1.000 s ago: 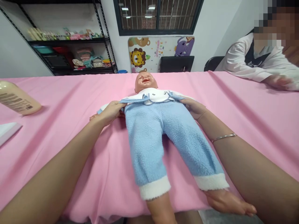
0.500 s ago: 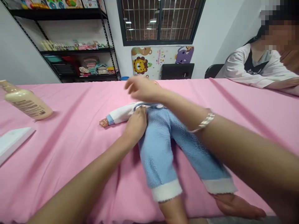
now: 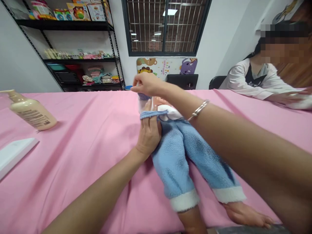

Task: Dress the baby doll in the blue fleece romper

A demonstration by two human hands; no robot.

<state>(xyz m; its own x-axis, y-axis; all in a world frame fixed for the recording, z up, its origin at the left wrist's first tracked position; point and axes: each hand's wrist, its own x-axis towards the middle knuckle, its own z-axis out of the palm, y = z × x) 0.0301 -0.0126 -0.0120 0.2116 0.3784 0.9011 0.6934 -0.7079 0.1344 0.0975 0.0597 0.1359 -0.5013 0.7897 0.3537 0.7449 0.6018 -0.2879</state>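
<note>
A doll in fluffy blue trousers (image 3: 173,156) with white cuffs lies on its back on the pink cloth (image 3: 97,130). My left hand (image 3: 148,131) is flat at the doll's waist, its fingers stretched out under the blue waist edge of the clothing. Above it, my right hand (image 3: 146,85) is closed at the raised end of the doll's white sleeve (image 3: 143,104); its thumb and fingertips pinch there, and what they grip is hard to make out. My right forearm covers part of the doll's upper body.
A beige pump bottle (image 3: 32,112) and a white flat object (image 3: 17,154) lie on the left. Behind the table stand a black shelf (image 3: 65,25) and a dark chair or screen (image 3: 182,81). A person (image 3: 258,78) in white sits at the right edge.
The doll's sleeved arm, stretched left before, is now raised upward by my right hand. My left hand has opened and slid under the blue waist edge. The view has tilted up slightly.
</note>
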